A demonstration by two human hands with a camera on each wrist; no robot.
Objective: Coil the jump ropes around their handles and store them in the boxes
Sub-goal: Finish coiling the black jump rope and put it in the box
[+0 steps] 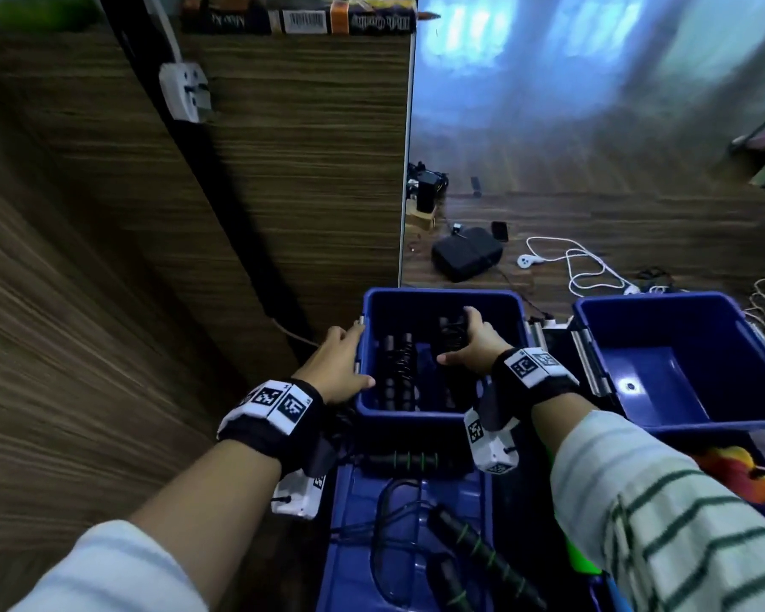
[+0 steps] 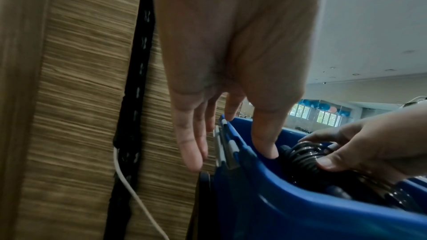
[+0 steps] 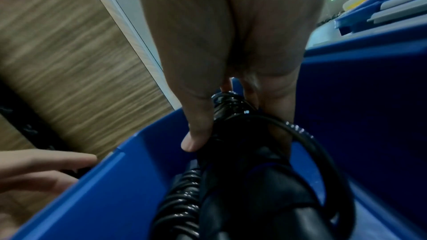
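Left hand (image 1: pixel 334 366) steadies the box (image 1: pixel 442 417) by its rim, fingers straight, so the right hand (image 1: pixel 475 342) can tuck its gripped coiled rope (image 3: pixel 233 116) inside.

Left wrist: black wristband (image 1: pixel 279 424) behind the fingers, white panels printed with black square tag markers; white camera housing (image 1: pixel 299 494) beneath. Right wrist: matching black band (image 1: pixel 533 375), tagged white housing (image 1: pixel 491 443). Sleeves: left plain white (image 1: pixel 107 572); right white with green stripes (image 1: pixel 663 510).

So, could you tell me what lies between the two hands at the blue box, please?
In the head view, a coiled jump rope lies in the blue box between the left hand on its left wall and the right hand gripping a second coiled rope.
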